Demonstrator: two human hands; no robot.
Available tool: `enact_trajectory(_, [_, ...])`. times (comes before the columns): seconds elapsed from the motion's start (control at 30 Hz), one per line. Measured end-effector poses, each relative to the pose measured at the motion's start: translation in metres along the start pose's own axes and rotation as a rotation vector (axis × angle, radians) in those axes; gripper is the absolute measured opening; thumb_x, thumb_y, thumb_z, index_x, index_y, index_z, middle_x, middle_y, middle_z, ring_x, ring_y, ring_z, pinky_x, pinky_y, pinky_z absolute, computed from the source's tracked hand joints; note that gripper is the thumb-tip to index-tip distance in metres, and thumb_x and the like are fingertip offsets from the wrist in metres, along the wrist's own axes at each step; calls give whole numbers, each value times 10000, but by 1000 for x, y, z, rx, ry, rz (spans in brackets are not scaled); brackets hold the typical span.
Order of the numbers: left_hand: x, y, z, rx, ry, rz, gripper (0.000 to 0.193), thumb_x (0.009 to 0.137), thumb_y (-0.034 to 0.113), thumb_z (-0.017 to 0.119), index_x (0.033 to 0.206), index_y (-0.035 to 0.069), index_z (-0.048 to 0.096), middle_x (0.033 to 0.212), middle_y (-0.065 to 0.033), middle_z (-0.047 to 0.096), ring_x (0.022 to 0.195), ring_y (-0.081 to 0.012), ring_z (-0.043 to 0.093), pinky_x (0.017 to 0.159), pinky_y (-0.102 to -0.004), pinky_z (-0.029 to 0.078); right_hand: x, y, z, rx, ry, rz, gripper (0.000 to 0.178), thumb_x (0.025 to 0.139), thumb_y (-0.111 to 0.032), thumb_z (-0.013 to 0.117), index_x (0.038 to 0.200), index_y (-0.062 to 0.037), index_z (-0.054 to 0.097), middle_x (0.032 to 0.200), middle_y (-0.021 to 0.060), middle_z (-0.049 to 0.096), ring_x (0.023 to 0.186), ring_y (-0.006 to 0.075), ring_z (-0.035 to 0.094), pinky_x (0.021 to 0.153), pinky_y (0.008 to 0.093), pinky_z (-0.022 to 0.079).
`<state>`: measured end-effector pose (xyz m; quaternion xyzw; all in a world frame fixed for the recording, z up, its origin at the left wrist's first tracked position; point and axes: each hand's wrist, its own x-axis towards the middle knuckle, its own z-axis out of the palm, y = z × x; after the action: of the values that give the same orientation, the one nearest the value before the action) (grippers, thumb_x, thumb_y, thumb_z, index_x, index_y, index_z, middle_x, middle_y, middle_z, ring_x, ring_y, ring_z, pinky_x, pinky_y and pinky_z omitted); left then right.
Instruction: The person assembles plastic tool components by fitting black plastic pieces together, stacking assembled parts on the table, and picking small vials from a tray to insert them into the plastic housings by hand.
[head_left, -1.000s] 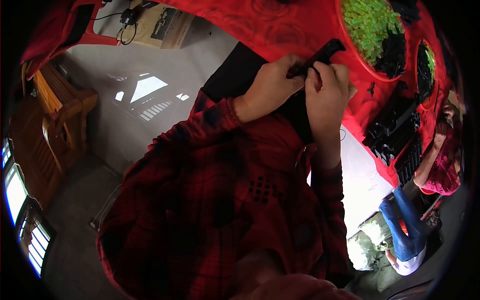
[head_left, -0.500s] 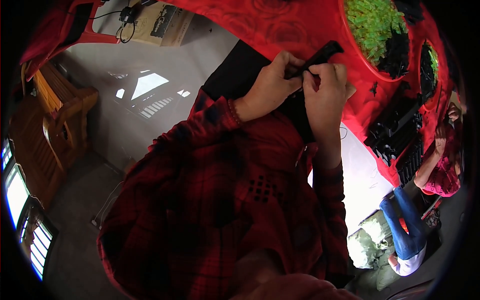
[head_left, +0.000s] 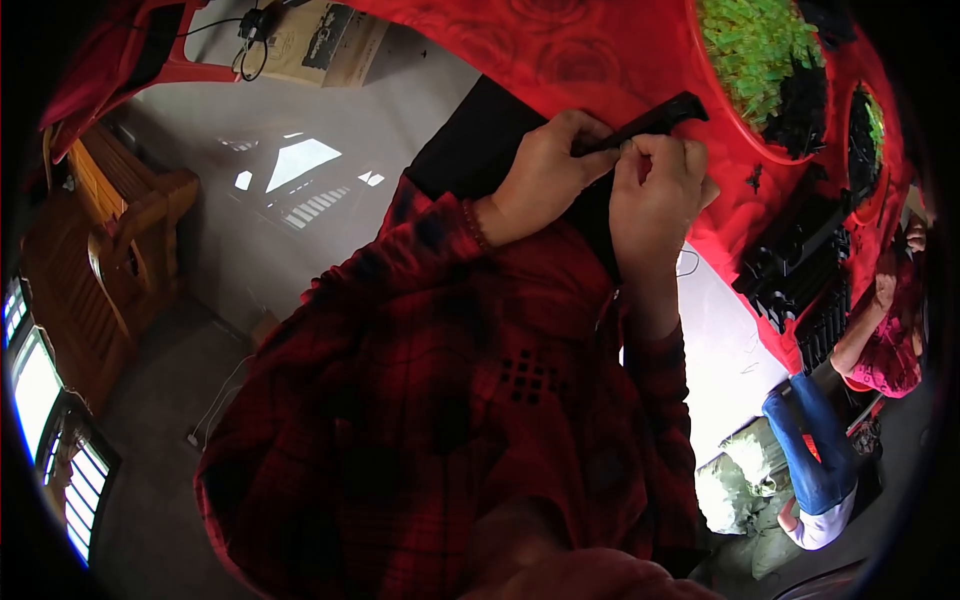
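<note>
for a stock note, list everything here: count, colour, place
long plastic part: one, black, top centre
patterned tablecloth: one, red, top right
round plastic tubs: two, red, on tablecloth
small pieces: many, green, black, in tubs
other elongated plastic parts: several, black, on tablecloth
cardboard box: one, brown, top left
plastic chair: one, red, top left
wooden bench: one, brown, left
people: two, pink, white tops, right
left hand: one, bare, gripping part
right hand: one, bare, pinched at part

Smooth, plastic-looking black bar (head_left: 650,121); cloth-like red table cover (head_left: 570,60); glossy wooden bench (head_left: 145,212); matt cardboard box (head_left: 298,60)
</note>
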<state>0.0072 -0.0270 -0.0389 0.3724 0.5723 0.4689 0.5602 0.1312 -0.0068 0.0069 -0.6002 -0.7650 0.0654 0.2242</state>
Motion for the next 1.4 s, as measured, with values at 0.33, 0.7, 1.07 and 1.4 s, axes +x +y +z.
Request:
enact_trajectory(0.33, [6, 29, -2, 135, -105, -174, 242, 874, 92, 690, 1013, -77, 588, 868, -130, 689, 734, -127, 664, 651, -264, 528, 4, 2, -8, 14, -57, 4, 105, 851, -105, 647, 955, -109, 652, 904, 63, 583, 838, 267, 575, 801, 413, 391])
enact_trajectory(0.7, [8, 18, 2, -54, -62, -166, 222, 879, 105, 692, 961, -69, 580, 707, -105, 673, 599, -132, 644, 545, -263, 520, 2, 10, -14, 199, 38, -30, 220, 800, -7, 673, 1006, -74, 709, 886, 50, 577, 833, 202, 569, 768, 347, 396])
enact_trajectory(1.07, [3, 36, 1, 135, -64, -91, 235, 912, 127, 652, 979, -80, 565, 710, -121, 672, 614, -149, 649, 539, -276, 514, 6, 8, -15, 34, -98, -202, 299, 714, -34, 671, 1001, -89, 731, 896, 24, 572, 833, 189, 576, 861, 373, 313])
enact_trajectory(1.4, [6, 23, -2, -155, -142, -237, 187, 939, 119, 643, 982, -17, 523, 791, -82, 654, 650, -130, 649, 543, -260, 524, 10, 19, -16, 406, 70, 107, 354, 826, 80, 601, 1149, -37, 685, 942, 78, 558, 727, 144, 539, 628, 269, 467])
